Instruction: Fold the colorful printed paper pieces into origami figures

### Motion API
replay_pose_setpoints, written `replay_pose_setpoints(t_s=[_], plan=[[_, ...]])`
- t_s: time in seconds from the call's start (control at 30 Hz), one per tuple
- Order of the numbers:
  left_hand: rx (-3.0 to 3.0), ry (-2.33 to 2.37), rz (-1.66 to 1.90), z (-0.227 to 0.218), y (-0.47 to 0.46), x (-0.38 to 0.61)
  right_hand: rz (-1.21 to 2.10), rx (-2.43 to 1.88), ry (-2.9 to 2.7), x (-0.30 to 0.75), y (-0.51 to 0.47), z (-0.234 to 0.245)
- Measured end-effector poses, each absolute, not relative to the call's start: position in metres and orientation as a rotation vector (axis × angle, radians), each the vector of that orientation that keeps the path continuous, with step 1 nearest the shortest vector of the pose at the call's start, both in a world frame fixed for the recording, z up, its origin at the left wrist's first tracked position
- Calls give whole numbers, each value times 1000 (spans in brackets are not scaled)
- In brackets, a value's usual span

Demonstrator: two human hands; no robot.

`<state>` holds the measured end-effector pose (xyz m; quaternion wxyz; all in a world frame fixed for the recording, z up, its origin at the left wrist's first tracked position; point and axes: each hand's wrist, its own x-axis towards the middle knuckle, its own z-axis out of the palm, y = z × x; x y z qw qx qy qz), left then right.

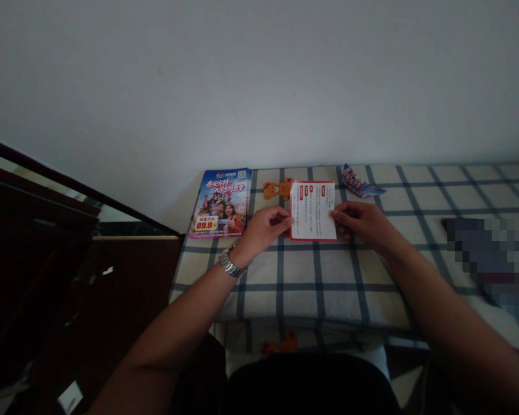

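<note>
On the worktop [372, 276], the left hand [263, 227] and right hand [363, 225] pinch the card [313, 210] by its side edges, a flyer [220, 202] lying left.

- It looks like a room in a home: a checked tablecloth [372, 271] with a cartoon bear print [277, 189] covers the table.
- A plain white wall [259, 75] stands behind it.
- A dark wooden cabinet [47, 259] stands alongside.

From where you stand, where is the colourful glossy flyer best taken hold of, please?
Likely its left long edge, from the left: the colourful glossy flyer lies flat on the checked tablecloth, that edge near the table's side. The left hand and right hand pinch the white red-bordered card.
</note>
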<state>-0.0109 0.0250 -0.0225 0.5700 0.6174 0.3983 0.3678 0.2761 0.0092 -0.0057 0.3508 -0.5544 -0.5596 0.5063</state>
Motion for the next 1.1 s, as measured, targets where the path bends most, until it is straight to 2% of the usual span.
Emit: replay_pose_setpoints(t_s=[0.47,0.77,1.1], plan=[[1522,958,791,-18,24,-13,1199,-1400,-1307,275,12,-2],[1770,1056,781,-15,24,-14,1122,-1430,-1440,278,15,-6],[2009,1259,864,-13,25,-18,545,-1495,-1859,280,15,-15]])
